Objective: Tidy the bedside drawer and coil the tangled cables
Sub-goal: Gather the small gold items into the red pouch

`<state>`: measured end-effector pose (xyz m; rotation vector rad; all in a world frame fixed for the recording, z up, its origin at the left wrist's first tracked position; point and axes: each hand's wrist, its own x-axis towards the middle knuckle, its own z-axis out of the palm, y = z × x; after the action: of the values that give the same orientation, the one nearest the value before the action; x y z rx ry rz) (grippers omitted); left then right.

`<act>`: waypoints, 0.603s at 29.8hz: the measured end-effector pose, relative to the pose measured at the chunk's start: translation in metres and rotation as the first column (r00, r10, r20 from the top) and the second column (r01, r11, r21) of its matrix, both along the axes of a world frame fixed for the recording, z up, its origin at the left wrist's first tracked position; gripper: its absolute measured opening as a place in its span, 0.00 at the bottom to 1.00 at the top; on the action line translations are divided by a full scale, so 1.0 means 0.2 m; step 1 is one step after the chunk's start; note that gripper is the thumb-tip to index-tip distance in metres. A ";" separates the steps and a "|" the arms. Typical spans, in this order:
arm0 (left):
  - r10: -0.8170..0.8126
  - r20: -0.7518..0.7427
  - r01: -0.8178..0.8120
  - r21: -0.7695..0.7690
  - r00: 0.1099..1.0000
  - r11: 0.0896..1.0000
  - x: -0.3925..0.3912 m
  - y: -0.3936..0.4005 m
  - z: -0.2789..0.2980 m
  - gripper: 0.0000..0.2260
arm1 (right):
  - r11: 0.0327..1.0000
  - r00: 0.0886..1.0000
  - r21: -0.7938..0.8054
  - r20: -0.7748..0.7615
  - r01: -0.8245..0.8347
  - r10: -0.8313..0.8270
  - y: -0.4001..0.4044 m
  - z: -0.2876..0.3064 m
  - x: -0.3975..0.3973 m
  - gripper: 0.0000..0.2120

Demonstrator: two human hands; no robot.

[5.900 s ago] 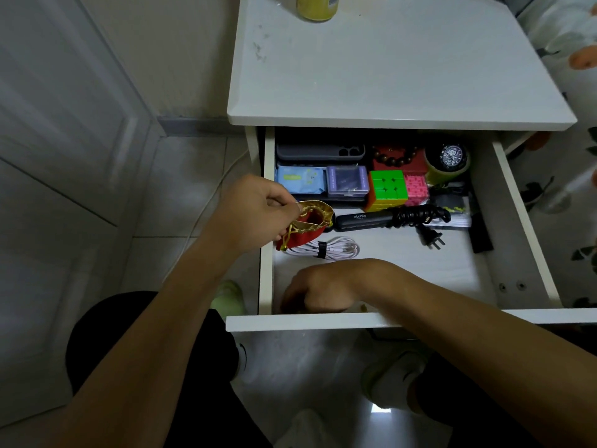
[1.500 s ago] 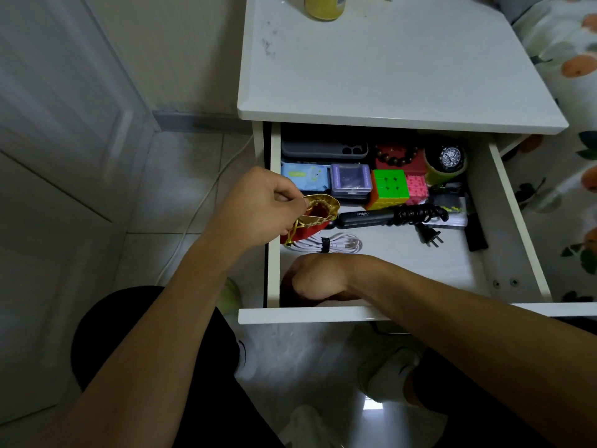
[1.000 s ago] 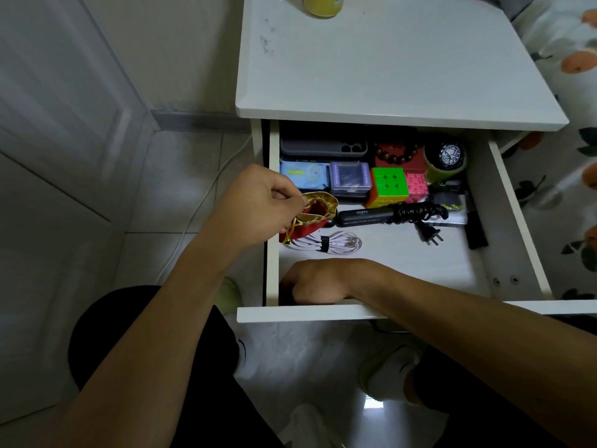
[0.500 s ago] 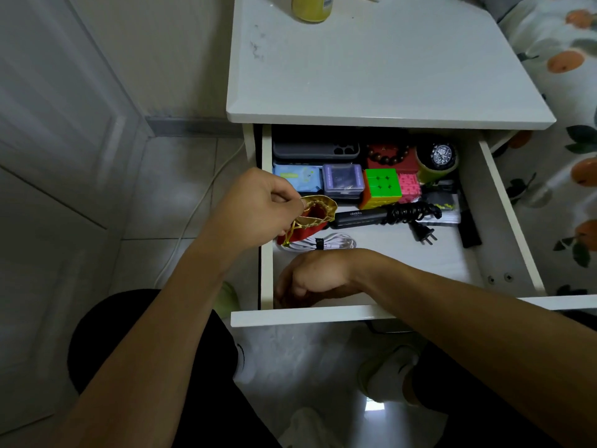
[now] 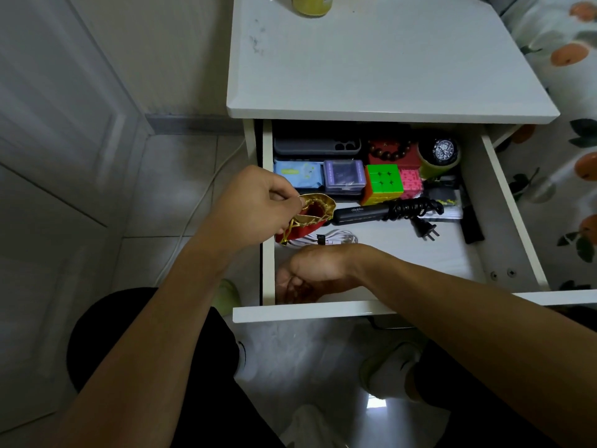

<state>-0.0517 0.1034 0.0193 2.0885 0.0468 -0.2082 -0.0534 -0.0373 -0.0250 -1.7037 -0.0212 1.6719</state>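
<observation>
The bedside drawer [image 5: 307, 313] is pulled out. My left hand [image 5: 258, 202] pinches the gold rim of a red drawstring pouch [image 5: 315, 210] and holds its mouth open over the drawer's left side. Just in front of the pouch lies a white cable [image 5: 336, 237], coiled and tied with a black strap. A black hair straightener [image 5: 358, 213] lies across the middle, with its cord [image 5: 410, 208] wound in a coil and its plug [image 5: 424, 229] loose. My right hand [image 5: 316, 270] is in the front left corner with curled fingers in shadow; what it holds is hidden.
Along the drawer's back are a grey phone case [image 5: 316, 145], a blue pack [image 5: 298, 173], a purple box [image 5: 344, 174], a puzzle cube [image 5: 384, 182], a pink cube [image 5: 411, 182], beads [image 5: 391, 151] and a watch [image 5: 442, 150]. A yellow can [image 5: 311, 4] stands on the nightstand top [image 5: 387, 59].
My right hand has turned a little and lifted slightly in the front left corner. My left hand keeps the pouch in the same place. The view has shifted slightly.
</observation>
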 end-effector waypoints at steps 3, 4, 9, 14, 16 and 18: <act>-0.004 0.001 0.004 0.008 1.000 1.000 0.00 0.00 0.00 0.06 | 0.995 0.990 -0.059 0.109 -0.079 0.085 0.02 0.00 0.00 0.10; -0.008 -0.001 0.008 0.012 1.000 1.000 0.00 -0.01 0.00 0.06 | 0.992 0.983 -0.073 0.144 -0.104 0.114 0.02 0.00 -0.01 0.09; -0.011 -0.025 0.011 0.009 1.000 1.000 0.00 -0.02 0.00 0.06 | 0.969 0.952 -0.121 0.196 -0.215 0.236 0.04 0.01 -0.01 0.09; -0.009 -0.015 0.009 0.022 1.000 1.000 0.00 -0.02 0.01 0.06 | 0.847 0.780 -0.265 0.334 -0.461 0.529 0.02 -0.02 0.00 0.13; -0.010 -0.012 0.011 0.031 1.000 0.999 0.00 -0.02 0.01 0.06 | 0.832 0.765 -0.281 0.331 -0.478 0.552 0.00 0.00 0.00 0.13; -0.018 -0.011 0.019 0.044 1.000 0.999 0.01 -0.03 0.00 0.06 | 0.842 0.769 -0.264 0.345 -0.471 0.538 -0.03 0.03 0.01 0.14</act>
<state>-0.0500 0.0979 0.0201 2.1325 0.0389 -0.2315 -0.0518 -0.0424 -0.0197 -2.2997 -0.6155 1.6783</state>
